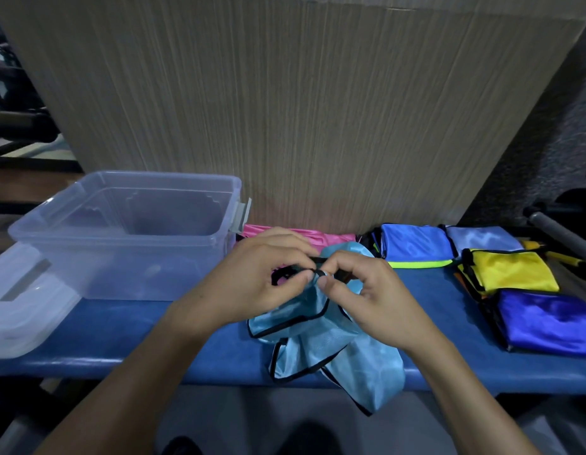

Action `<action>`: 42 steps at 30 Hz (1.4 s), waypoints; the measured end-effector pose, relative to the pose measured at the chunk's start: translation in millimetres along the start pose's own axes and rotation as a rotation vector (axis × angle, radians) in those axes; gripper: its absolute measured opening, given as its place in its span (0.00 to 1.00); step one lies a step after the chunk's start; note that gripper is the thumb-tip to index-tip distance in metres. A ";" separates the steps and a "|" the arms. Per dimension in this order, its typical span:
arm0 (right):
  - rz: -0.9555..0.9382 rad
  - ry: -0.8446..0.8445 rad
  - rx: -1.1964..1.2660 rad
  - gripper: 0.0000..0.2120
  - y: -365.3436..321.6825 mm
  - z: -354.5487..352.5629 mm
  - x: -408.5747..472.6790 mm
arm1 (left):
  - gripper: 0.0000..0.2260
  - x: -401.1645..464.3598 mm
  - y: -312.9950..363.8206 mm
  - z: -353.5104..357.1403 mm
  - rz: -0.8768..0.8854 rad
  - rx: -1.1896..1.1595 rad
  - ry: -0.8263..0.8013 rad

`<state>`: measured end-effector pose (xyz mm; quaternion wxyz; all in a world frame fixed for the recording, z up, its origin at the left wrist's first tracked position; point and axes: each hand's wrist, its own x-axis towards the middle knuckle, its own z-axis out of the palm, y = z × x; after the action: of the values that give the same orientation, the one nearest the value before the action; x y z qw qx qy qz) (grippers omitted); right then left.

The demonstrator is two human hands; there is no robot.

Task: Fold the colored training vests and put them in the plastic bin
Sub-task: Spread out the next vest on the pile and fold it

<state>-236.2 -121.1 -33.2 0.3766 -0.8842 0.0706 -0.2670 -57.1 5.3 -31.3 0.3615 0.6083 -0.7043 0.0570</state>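
1. Head view: the clear plastic bin (88,238) sits open on the left of the table, and I see no vest inside it, only its bare floor through the walls.
2. Its lid (19,300) lies flat just beside it, at the table's left end.
3. The blue table (173,343) runs across the view, with a tall, pale, ribbed cardboard panel (285,103) standing behind it.
4. The light blue vest (318,343) with black trim hangs crumpled at the middle of the table, its lower part spilling over the near edge.
5. The left hand (252,277) and right hand (364,290) meet above it, each pinching the vest's black edging between thumb and fingertips, tips almost touching.
6. To the right lie folded vests: a dark blue vest (547,320) nearest, a yellow vest (511,270) behind it, then a blue vest with green trim (416,246) and a pale blue one (482,238).
7. A pink vest (301,236) lies behind the hands against the panel.
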 end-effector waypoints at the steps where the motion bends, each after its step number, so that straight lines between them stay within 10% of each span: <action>1: 0.015 0.008 0.043 0.10 0.0 1.1 -0.1 | 0.06 0.8 0.6 1.0 0.047 0.081 0.037; 7: 0.133 0.071 0.278 0.10 -1.6 5.8 -0.3 | 0.05 5.2 9.0 9.0 0.126 0.234 0.117; 13: 0.051 0.252 -0.167 0.19 -3.4 24.2 -8.7 | 0.05 4.5 11.8 10.1 0.025 0.066 0.124; 25: 0.065 0.435 -0.257 0.11 11.2 19.3 -12.1 | 0.03 12.1 34.4 -8.3 0.040 0.031 0.310; 42: -0.132 0.467 -0.417 0.07 -104.1 -125.9 21.0 | 0.03 93.6 126.5 -206.7 0.148 0.168 0.713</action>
<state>-292.5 -133.6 121.1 0.1428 -0.8598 0.1508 -0.4664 -79.6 68.6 219.7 0.5279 0.5250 -0.5691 0.3490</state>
